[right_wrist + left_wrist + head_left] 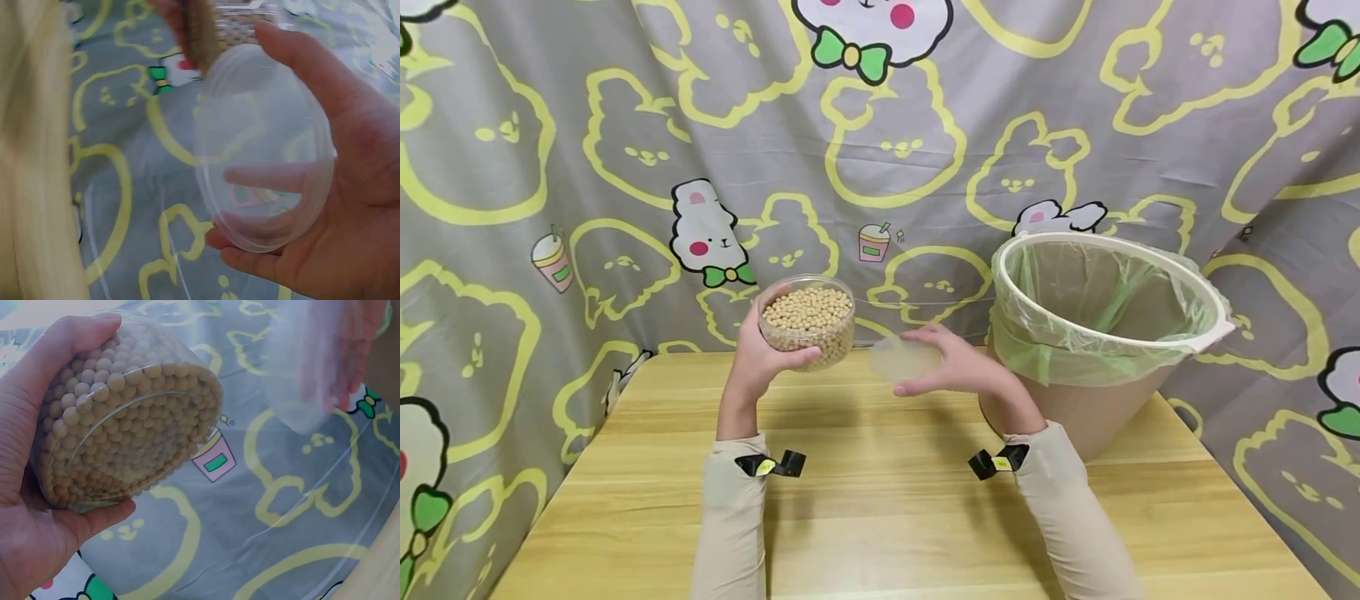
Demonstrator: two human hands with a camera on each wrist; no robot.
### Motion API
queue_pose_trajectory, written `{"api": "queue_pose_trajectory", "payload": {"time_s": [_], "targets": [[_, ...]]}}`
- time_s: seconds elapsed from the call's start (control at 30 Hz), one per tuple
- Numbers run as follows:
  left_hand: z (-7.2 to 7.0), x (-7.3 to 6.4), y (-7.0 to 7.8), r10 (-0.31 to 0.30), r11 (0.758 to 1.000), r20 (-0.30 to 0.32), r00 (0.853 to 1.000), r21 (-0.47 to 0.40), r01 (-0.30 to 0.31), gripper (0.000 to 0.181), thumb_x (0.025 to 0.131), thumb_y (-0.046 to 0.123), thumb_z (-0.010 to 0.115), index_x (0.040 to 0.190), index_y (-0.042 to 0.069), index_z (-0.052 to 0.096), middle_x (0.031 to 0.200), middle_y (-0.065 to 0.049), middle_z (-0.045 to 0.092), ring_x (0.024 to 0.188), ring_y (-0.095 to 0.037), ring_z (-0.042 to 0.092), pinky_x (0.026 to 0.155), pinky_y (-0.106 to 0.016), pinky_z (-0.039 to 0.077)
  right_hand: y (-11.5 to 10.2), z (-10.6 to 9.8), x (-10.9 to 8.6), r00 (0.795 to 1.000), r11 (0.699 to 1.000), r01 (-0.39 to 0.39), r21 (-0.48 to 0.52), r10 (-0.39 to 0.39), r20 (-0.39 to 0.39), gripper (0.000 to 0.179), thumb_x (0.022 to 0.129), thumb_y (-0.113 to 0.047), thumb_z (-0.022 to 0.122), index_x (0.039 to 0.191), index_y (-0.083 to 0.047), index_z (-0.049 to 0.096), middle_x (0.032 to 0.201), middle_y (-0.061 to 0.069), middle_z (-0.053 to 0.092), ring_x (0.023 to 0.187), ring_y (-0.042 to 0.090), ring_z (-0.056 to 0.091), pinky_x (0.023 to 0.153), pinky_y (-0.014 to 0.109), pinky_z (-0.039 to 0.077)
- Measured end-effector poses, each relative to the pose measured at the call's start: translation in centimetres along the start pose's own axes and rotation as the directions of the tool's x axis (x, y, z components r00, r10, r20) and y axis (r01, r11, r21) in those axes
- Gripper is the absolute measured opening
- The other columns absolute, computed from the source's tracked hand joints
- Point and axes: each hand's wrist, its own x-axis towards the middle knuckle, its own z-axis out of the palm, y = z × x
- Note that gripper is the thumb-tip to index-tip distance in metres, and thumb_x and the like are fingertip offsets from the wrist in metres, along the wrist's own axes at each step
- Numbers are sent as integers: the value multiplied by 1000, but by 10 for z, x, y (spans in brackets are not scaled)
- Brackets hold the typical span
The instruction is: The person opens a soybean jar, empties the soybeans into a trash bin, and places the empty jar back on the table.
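Observation:
My left hand [758, 357] grips a clear round tub [830, 348] around its side, holding it above the table. Small round beige beads [809, 308], perhaps beans, fill it almost to the rim, and its top is uncovered. In the left wrist view the tub [128, 412] shows its underside, with the thumb and fingers wrapped about the wall. A translucent round lid [898, 360] is in my right hand [951, 360], just right of the tub. The right wrist view shows this lid [265, 144] held by its edge, with fingers visible through it.
A beige bin [1090, 408] lined with a pale green bag [1045, 358] stands at the right on the wooden table [880, 517]. Behind the table hangs a grey patterned curtain [910, 167]. Black straps with small blocks sit on both sleeves [733, 517].

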Motion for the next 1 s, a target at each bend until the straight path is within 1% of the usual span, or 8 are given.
{"api": "queue_pose_trajectory", "payload": {"time_s": [0.13, 0.27, 0.37, 0.47, 0.57, 0.73, 0.87, 1.0], "targets": [[0, 0, 1, -1, 1000, -11, 1000, 15, 1, 100, 62, -11, 87, 150, 12, 44, 148, -10, 42, 127, -20, 48, 98, -19, 50, 2, 5, 5, 994, 990, -24, -142, 39, 103, 96, 72, -52, 87, 150, -11, 51, 153, 24, 40, 140, 40, 44, 113, 56, 42], [2, 2, 1, 2, 1000, -10, 1000, 25, -2, 101, 62, -11, 87, 151, 9, 44, 148, -11, 43, 127, -20, 47, 99, -20, 48, 11, 14, 11, 983, 965, -9, -264, 57, 174, 98, 72, -55, 86, 148, -4, 52, 147, 26, 47, 135, 38, 48, 110, 52, 45], [4, 3, -1, 0, 1000, 4, 1000, 23, 0, 102, 61, -11, 88, 151, 8, 43, 150, -13, 43, 127, -20, 47, 99, -22, 48, 19, 21, 13, 973, 952, -10, -306, 81, 218, 98, 71, -55, 87, 144, 2, 54, 139, 25, 53, 127, 36, 52, 106, 48, 48], [5, 3, -3, -7, 1000, 13, 1000, 23, 7, 102, 62, -10, 89, 151, 9, 43, 151, -15, 42, 128, -21, 47, 99, -23, 48, 28, 28, 13, 960, 945, -33, -324, 120, 252, 99, 71, -54, 87, 143, 4, 54, 135, 24, 55, 123, 34, 53, 103, 47, 48], [6, 3, -5, -17, 999, 16, 1000, 31, 17, 103, 62, -8, 89, 152, 12, 43, 153, -17, 41, 129, -21, 46, 100, -24, 48, 38, 36, 14, 953, 938, -46, -343, 144, 265, 100, 70, -54, 88, 143, 5, 54, 133, 25, 55, 121, 35, 53, 101, 47, 49], [6, 2, -7, -29, 999, 18, 999, 40, 29, 103, 63, -7, 90, 152, 14, 43, 154, -18, 39, 130, -21, 45, 100, -24, 48, 53, 50, 12, 955, 929, -55, -367, 157, 253, 104, 68, -53, 90, 144, 6, 52, 132, 27, 54, 119, 37, 53, 98, 50, 50], [5, 2, -6, -32, 999, 14, 999, 43, 32, 104, 62, -6, 90, 152, 15, 43, 152, -12, 42, 130, -21, 46, 100, -24, 48, 62, 59, 6, 955, 926, -76, -369, 175, 241, 111, 66, -53, 92, 150, 4, 45, 133, 26, 51, 118, 35, 51, 98, 51, 51], [5, 3, -7, -30, 999, 13, 999, 46, 29, 104, 62, -6, 90, 152, 14, 42, 152, -14, 42, 129, -22, 47, 99, -24, 49, 68, 65, 0, 956, 929, -76, -363, 172, 239, 118, 66, -50, 93, 155, 2, 36, 137, 27, 45, 120, 37, 47, 99, 54, 51]]}}
